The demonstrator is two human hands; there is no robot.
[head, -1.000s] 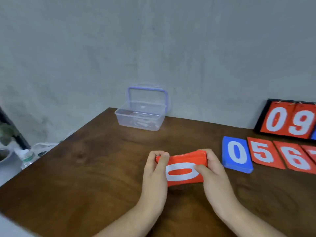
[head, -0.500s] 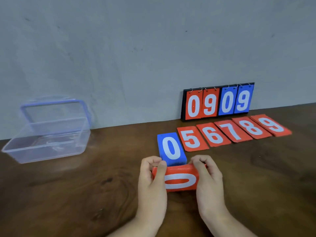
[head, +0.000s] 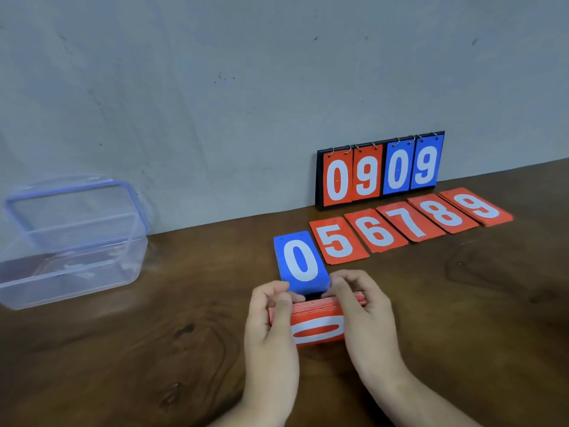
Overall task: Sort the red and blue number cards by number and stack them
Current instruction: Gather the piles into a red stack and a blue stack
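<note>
Both hands, left (head: pixel 271 328) and right (head: pixel 366 315), grip the thick red zero-card stack (head: pixel 317 322), just in front of the blue zero-card stack (head: pixel 300 263).

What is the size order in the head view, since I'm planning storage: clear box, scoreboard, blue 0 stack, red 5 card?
1. clear box
2. scoreboard
3. blue 0 stack and red 5 card look alike; the stack lies nearer the camera, so I leave them unranked.
</note>
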